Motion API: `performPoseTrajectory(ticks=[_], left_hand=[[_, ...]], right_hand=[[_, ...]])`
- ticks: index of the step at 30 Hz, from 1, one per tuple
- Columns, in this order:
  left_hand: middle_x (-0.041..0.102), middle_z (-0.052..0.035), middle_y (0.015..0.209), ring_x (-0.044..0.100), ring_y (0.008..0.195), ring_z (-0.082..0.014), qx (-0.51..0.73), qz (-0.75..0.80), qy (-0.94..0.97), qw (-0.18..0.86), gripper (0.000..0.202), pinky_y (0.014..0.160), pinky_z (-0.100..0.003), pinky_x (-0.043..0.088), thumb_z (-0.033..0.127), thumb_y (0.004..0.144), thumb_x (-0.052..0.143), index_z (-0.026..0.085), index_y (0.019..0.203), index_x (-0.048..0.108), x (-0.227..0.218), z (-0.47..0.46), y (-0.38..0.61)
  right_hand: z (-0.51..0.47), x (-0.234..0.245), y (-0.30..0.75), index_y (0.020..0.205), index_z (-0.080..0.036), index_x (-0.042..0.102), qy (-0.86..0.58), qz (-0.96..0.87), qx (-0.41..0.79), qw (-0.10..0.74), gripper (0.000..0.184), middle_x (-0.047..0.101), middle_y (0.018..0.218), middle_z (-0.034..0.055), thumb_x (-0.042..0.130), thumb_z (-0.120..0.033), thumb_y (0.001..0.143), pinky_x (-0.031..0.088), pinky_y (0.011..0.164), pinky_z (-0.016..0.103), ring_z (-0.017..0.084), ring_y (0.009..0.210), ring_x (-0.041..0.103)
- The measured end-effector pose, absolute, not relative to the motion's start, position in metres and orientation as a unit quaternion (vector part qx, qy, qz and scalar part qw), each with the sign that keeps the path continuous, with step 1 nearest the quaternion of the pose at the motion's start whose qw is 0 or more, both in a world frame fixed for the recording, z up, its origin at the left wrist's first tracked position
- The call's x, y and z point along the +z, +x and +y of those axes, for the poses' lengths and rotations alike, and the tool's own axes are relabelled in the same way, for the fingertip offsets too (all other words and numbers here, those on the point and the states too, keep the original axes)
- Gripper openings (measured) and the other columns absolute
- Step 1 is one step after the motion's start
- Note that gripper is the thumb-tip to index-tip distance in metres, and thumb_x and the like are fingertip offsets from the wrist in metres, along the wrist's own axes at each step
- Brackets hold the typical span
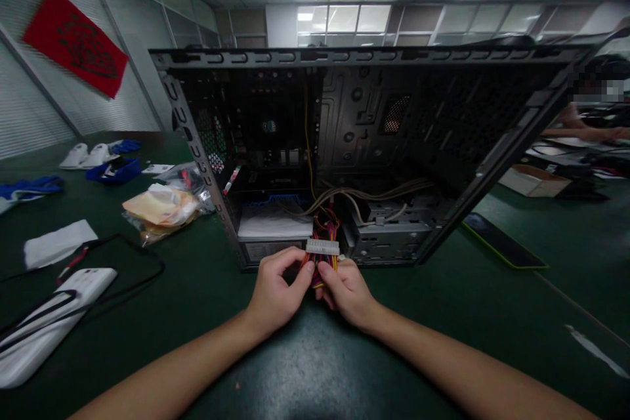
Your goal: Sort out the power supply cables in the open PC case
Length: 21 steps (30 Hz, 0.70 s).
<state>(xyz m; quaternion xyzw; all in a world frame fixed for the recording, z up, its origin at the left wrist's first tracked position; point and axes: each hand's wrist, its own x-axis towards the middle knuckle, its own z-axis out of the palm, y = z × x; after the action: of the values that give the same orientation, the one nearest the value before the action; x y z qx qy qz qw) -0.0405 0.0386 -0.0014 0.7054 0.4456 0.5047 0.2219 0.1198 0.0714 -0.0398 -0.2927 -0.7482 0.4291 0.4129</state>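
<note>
Two hands meet here: the left hand [278, 285] and right hand [352, 290] have their fingers pinched on colored wires [319, 258]. The white power plug [322, 247] sits just past both thumbs, long side left to right, by the open computer case [369, 58].

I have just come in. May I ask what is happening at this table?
A person's left hand and right hand hold coloured wires close beneath a pale, wide connector. They are in front of an open computer case, which stands on the green table. A white power strip lies off to the left.
</note>
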Motion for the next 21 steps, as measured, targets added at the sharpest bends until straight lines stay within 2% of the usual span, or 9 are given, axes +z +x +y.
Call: performPoseTrajectory(ticks=[9,15,21], left_hand=[[0.073,-0.0033,0.072,0.065,0.06,-0.0152,0.511,0.456,0.706,0.18,0.012,0.06,-0.024,0.051,0.02,0.087,0.061,0.016,0.082,0.072,-0.001,0.039,-0.042],[0.068,-0.0038,0.07,0.062,0.064,-0.016,0.501,0.413,0.733,0.203,0.014,0.064,-0.026,0.049,0.021,0.087,0.063,0.016,0.076,0.068,0.002,0.039,-0.041],[0.065,-0.0048,0.073,0.06,0.07,-0.0167,0.496,0.4,0.734,0.236,0.021,0.068,-0.027,0.048,0.022,0.09,0.06,0.016,0.071,0.064,0.005,0.038,-0.039]], right_hand=[[0.071,-0.041,0.119,0.053,-0.015,0.061,-0.294,-0.727,0.465,0.411,0.076,0.041,0.034,-0.0028,0.029,-0.069,0.097,0.033,0.041,0.019,0.007,0.032,0.038],[0.072,-0.05,0.12,0.056,-0.014,0.062,-0.288,-0.697,0.516,0.406,0.077,0.042,0.036,-0.0024,0.028,-0.071,0.095,0.032,0.04,0.02,0.008,0.033,0.038],[0.072,-0.047,0.121,0.055,-0.015,0.061,-0.277,-0.701,0.518,0.405,0.079,0.042,0.036,-0.0021,0.027,-0.074,0.094,0.034,0.041,0.02,0.008,0.033,0.039]])
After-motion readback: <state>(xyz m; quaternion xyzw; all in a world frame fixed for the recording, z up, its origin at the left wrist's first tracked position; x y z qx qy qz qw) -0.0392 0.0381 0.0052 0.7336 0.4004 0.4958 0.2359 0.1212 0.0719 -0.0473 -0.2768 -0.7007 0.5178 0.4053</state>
